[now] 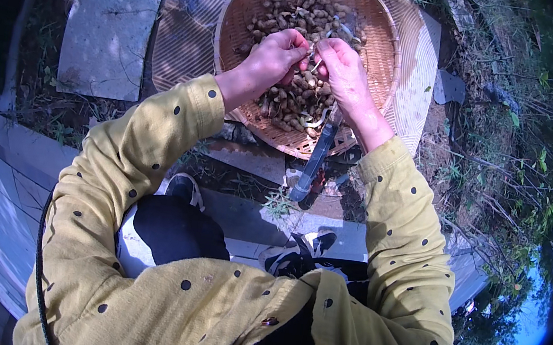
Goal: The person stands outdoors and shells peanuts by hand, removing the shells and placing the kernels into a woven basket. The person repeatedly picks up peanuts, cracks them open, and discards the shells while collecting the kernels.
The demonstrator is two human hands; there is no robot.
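Over a round woven bamboo basket, my left hand and my right hand meet with fingertips pinched close together. A small sprouted peanut seems to be between them, mostly hidden by the fingers. Its pale sprout hangs by my right fingertips. Below and around the hands lies a heap of unshelled peanuts, soil-brown, some with long white sprouts. A tool with a dark wrapped handle leans across the basket's near rim, close to my right wrist; its far end is not clear.
Beneath the basket is a ridged slab; a flat grey slab lies to the left. Dry grass and twigs cover the right side. My shoes rest on the paving near the front, by a small weed.
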